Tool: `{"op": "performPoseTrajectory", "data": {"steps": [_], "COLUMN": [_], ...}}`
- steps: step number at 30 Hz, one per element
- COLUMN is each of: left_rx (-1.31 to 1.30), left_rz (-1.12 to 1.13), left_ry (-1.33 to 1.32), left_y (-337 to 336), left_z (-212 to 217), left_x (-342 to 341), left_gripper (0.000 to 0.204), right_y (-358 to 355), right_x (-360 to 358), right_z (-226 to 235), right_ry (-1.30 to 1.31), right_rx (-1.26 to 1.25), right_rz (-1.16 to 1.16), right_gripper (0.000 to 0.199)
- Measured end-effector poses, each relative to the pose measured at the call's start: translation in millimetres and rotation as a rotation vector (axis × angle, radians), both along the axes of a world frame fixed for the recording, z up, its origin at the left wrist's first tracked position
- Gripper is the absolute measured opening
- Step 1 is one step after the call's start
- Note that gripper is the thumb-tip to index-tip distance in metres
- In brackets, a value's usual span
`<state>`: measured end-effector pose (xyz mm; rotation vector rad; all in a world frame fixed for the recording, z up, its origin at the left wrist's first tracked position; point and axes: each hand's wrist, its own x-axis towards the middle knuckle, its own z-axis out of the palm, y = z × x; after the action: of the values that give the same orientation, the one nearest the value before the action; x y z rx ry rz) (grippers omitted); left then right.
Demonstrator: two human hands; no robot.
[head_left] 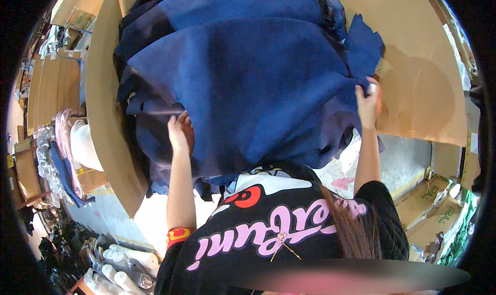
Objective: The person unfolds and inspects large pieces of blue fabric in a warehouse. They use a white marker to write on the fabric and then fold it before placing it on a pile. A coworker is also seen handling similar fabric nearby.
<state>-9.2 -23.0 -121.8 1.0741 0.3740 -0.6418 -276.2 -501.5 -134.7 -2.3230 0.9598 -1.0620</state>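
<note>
A high heap of dark blue, suede-like sheets (258,83) with ragged edges fills the middle, draped in folds. My left hand (182,132) is at the left front of the heap, beside the edge of the top sheet. Its thumb and loosely bent fingers stand apart, part of them in shadow. At the right edge of the heap is my right hand (368,101), its thumb and forefinger spread in a curve against a torn flap (365,44) of blue sheet. Neither hand shows a firm grip on the material.
Tall cardboard walls rise left (106,109) and right (421,83) of the heap. Wrapped rolls (126,266) lie at the lower left, with plastic-covered material (49,155) above them. Flattened cartons (429,202) stand at the lower right.
</note>
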Motion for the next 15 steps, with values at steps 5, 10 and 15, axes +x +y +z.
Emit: {"op": "performPoseTrajectory", "data": {"steps": [5, 10, 15], "left_rx": [0.737, 0.979, 0.459], "left_rz": [-0.834, -0.549, 0.202], "left_ry": [-0.725, -0.993, -1.079], "left_y": [-26.5, -23.9, 31.3], "left_z": [59.5, 147.8, 237.9], "left_x": [-25.0, -52.6, -48.2], "left_gripper": [0.045, 0.037, 0.023], "right_y": [13.8, 7.7, 30.2], "right_x": [-29.6, -53.9, -187.3], "right_z": [-26.6, 8.3, 187.2], "right_ry": [0.198, 0.544, -0.097], "right_rx": [0.192, 0.43, 0.108], "right_rz": [-0.042, -0.142, -0.395], "right_gripper": [0.057, 0.04, 0.039]}}
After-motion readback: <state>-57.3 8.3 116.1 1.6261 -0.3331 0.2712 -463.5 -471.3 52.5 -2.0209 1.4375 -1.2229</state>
